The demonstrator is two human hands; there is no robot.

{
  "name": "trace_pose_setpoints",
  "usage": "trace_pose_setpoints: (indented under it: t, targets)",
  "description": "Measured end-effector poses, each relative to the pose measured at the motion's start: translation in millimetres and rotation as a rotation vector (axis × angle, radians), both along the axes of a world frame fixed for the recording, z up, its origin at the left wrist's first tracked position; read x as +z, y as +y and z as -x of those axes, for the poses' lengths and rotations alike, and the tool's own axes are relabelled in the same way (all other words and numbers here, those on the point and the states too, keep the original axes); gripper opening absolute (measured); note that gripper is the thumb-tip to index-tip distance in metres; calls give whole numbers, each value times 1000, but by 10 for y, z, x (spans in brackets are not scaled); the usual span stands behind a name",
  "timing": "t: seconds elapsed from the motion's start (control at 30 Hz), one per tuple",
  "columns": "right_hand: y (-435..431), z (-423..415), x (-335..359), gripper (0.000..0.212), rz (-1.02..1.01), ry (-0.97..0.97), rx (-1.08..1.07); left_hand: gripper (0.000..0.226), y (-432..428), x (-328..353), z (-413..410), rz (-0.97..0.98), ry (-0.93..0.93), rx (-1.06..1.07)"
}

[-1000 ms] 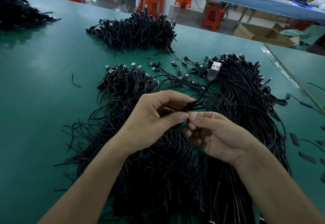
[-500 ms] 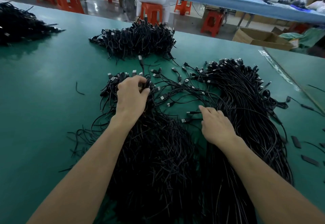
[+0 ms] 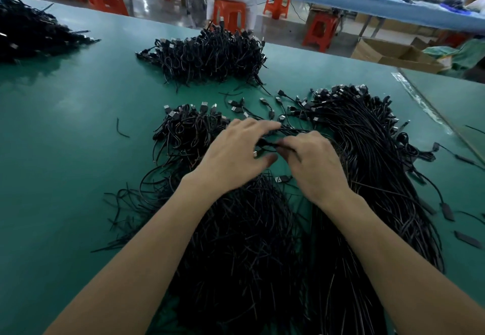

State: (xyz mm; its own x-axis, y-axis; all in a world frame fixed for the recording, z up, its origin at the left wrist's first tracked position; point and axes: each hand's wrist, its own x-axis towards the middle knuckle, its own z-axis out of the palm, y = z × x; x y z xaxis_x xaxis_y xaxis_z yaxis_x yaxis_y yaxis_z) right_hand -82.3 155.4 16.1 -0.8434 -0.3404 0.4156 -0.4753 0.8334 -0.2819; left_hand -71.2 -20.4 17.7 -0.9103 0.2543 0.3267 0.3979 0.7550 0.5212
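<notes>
Head view: picking one cable (image 3: 270, 144) out, just beyond the near pile (image 3: 244, 242). Right hand (image 3: 315, 166) curled, pinching it; left hand (image 3: 233, 156) spread, fingers straight, gripping nothing. Next, likely: lift clear without snagging neighbours.

Half second back: left hand (image 3: 236, 156) lay on plug end of left cable pile (image 3: 189, 129). It has since slid off, now just right of pile, fingers stretched over loose strands. Right hand (image 3: 312, 166), then flat and well right of pile, has closed in, fingertips nearly meeting left's. Its fingers went from straight to curled, pinching black cable (image 3: 270, 145) running under left fingers. Left grip on it: blurred, cannot tell. One second back: both hands lifted, plug standing above them. Now low, on strands right of pile.
</notes>
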Motion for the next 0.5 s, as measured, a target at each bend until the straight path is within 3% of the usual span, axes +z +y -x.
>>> trace_pose_setpoints:
  t: [0.1, 0.17, 0.27, 0.37, 0.5]
  targets:
    - [-57, -30, 80, 22, 111, -69, 50, 32, 46, 97, -49, 239, -13, 27]
    - [-38, -58, 94, 23, 156, -106, 70, 36, 12, 132, -69, 358, 6, 96]
    - [95, -42, 58, 26, 31, -249, 15, 39, -77, 100, -108, 325, 40, 151]
    - [374, -16, -51, 47, -77, -408, -119, 43, -227, 44, -109, 274, 107, 260]
    - [566, -27, -183, 39, 60, -382, -164, 39, -403, 4, -119, 224, 173, 400]
